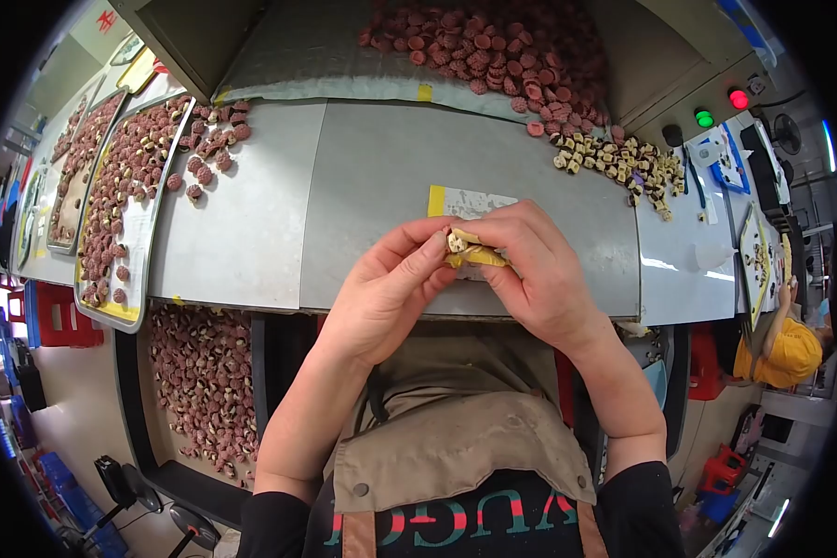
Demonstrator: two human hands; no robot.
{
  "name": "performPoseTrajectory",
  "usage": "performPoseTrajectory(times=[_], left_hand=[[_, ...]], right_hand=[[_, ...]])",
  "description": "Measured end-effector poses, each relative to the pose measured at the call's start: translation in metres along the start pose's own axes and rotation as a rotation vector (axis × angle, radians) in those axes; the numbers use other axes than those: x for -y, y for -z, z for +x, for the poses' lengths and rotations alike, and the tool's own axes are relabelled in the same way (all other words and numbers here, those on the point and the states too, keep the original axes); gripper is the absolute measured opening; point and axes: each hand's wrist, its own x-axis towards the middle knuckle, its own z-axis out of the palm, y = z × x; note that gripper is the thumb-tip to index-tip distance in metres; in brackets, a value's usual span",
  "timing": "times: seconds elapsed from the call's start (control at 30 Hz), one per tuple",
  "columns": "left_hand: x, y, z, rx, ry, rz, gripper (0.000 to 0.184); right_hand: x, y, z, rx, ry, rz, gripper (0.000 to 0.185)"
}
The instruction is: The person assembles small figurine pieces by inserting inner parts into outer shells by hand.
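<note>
Both hands meet above the front edge of the grey worktop (381,186). Fingers of my left hand (391,279) are pinched around a small cream-and-dark piece (457,244). My right hand (544,274) has its fingers curled round a yellow-edged item (485,257), which touches or adjoins the piece; its exact shape is partly hidden by the fingers. Beneath the hands lies a white label with a yellow strip (435,201). Cream-and-dark pieces (623,160) are heaped at the right of the worktop, and reddish textured cups (493,56) are piled at the back.
Left of the worktop stands a tray (138,314) of reddish pieces with cream centres, with loose ones (205,174) beside it. A lower bin (205,381) holds many more. Red and green lights (705,118) sit at upper right. A person in yellow (790,353) is at far right.
</note>
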Motion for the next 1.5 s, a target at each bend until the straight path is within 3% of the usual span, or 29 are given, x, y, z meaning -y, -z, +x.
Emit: performPoseTrajectory(times=[0.1, 0.2, 0.3, 0.4, 0.6, 0.8, 1.1, 1.3, 1.5], left_hand=[[0.005, -0.003, 0.0, -0.049, -0.068, 0.069, 0.03], [0.017, -0.01, -0.001, -0.143, -0.313, 0.328, 0.028], [0.023, -0.011, -0.002, -0.153, -0.386, 0.454, 0.031], [0.011, -0.012, -0.003, -0.108, -0.179, 0.323, 0.043], [0.005, -0.009, -0.001, -0.013, -0.14, 0.353, 0.063], [0.005, -0.008, -0.002, 0.02, -0.131, 0.41, 0.061], [-0.012, -0.017, 0.002, 0.146, 0.062, 0.389, 0.062], [-0.008, -0.009, 0.001, 0.108, 0.067, 0.196, 0.058], [-0.004, -0.006, 0.001, 0.099, 0.05, 0.254, 0.054]], right_hand=[[-0.002, -0.004, -0.004, -0.034, -0.101, 0.065, 0.031], [0.001, -0.012, -0.006, -0.086, -0.22, 0.187, 0.028], [-0.005, -0.02, -0.016, -0.14, -0.14, 0.109, 0.028], [0.001, -0.008, -0.013, -0.146, -0.061, -0.022, 0.03], [-0.003, 0.003, -0.009, 0.031, -0.1, 0.171, 0.032], [-0.009, -0.004, -0.015, -0.001, -0.147, 0.342, 0.025], [0.002, 0.007, -0.002, 0.131, 0.035, -0.032, 0.035], [0.004, 0.005, -0.012, 0.123, -0.247, 0.291, 0.039], [-0.003, -0.002, -0.017, 0.101, -0.226, 0.477, 0.032]])
